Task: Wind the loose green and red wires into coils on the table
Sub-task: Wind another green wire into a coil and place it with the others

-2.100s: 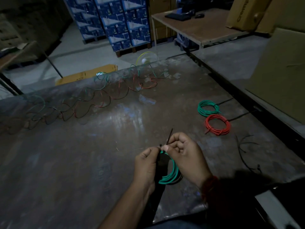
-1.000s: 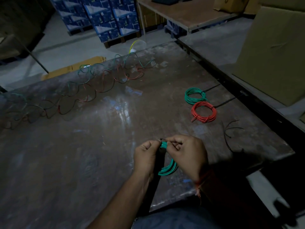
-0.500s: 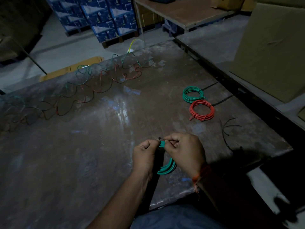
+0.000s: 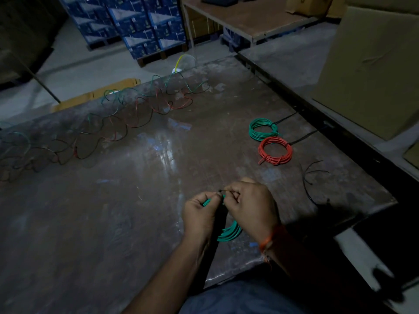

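Both hands hold a small green wire coil (image 4: 230,233) just above the near edge of the table (image 4: 127,200). My left hand (image 4: 199,217) grips the coil's top. My right hand (image 4: 251,208) pinches a thin black tie (image 4: 221,191) at the coil's top. Most of the coil is hidden behind the hands. A finished green coil (image 4: 263,129) and a finished red coil (image 4: 275,151) lie side by side at the right, each with a black tie tail. Loose green and red wires (image 4: 127,114) sprawl along the far left of the table.
Several loose black ties (image 4: 309,180) lie near the right front corner. A large cardboard box (image 4: 371,64) stands at the right. Blue stacked cartons (image 4: 140,23) and a wooden desk (image 4: 249,17) are beyond the table. The right table edge lies close to the coils.
The black tie tail that stood up from the coil is now drawn down short between my fingers. Both hands stay on the green coil; the view shifted slightly.
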Action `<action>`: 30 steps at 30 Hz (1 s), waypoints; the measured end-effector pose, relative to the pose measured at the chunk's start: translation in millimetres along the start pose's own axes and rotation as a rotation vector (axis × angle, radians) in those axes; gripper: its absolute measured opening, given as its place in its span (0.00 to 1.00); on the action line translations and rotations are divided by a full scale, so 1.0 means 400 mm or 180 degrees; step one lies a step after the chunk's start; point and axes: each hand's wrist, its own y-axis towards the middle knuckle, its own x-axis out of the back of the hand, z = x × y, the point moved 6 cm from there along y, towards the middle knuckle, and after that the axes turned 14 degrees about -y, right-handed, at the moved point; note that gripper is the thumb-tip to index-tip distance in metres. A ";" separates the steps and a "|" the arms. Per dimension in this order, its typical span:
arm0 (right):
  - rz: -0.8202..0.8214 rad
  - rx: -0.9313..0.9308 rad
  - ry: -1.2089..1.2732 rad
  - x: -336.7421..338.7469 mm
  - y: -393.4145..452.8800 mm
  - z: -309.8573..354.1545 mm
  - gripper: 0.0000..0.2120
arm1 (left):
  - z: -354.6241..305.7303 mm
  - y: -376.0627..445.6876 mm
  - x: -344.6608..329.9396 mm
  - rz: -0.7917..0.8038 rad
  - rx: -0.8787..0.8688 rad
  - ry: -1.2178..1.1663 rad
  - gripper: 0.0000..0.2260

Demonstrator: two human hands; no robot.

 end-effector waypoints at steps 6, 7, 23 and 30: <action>-0.0035 0.0012 0.0013 0.002 0.000 -0.005 0.16 | 0.003 -0.006 0.000 -0.0023 -0.0007 0.0051 0.06; -0.0033 0.0016 0.0039 -0.001 -0.001 -0.006 0.16 | 0.004 -0.007 0.001 -0.0017 -0.0008 0.0023 0.06; -0.0264 0.0113 0.0095 0.002 -0.009 0.001 0.09 | -0.007 -0.015 -0.008 0.0165 -0.0102 -0.0041 0.04; -0.0263 0.0131 0.0114 0.005 -0.005 -0.002 0.12 | -0.005 -0.025 -0.012 0.0285 -0.0124 0.0089 0.05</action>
